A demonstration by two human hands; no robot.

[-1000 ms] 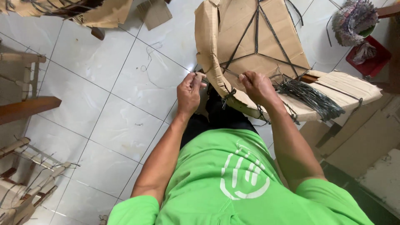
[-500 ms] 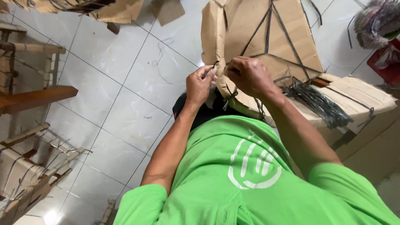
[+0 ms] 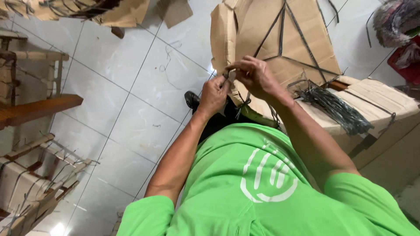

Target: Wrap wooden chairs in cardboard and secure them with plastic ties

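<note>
White glossy floor tiles [image 3: 131,118] across the left half and centre of the frame, crossed by dark grout lines and strewn with a few thin dark offcuts.

Upper centre: thin dark strap [image 3: 226,75], pinched between both hands right at the folded edge of a cardboard-wrapped piece [image 3: 267,30]. Left hand [image 3: 213,94] just below and left of the strap end, fingers curled tight around it. Right hand [image 3: 253,75] just above and right, thumb and fingertips closed narrow on the same strap, knuckles over the cardboard edge. Hands touching each other at the strap.

Across the cardboard face, more dark straps running in crossing lines to a knot lower down, near the wrists. Just right of the right forearm, a loose bundle of dark straps [image 3: 334,107] lying on a second wrapped piece [image 3: 380,102]. Far upper right, a red tray [image 3: 404,65] with a fluffy duster-like heap [image 3: 391,22] above it, both partly cut off.

Below the hands, a dark shoe [image 3: 191,98] on the tiles and a green shirt [image 3: 258,183] filling the lower centre, hiding the wrapped piece's lower part.

Left edge: wrapped wooden furniture frames [image 3: 30,175] and a bare brown wooden rail [image 3: 39,109]. Upper left: torn cardboard scraps [image 3: 118,13].
</note>
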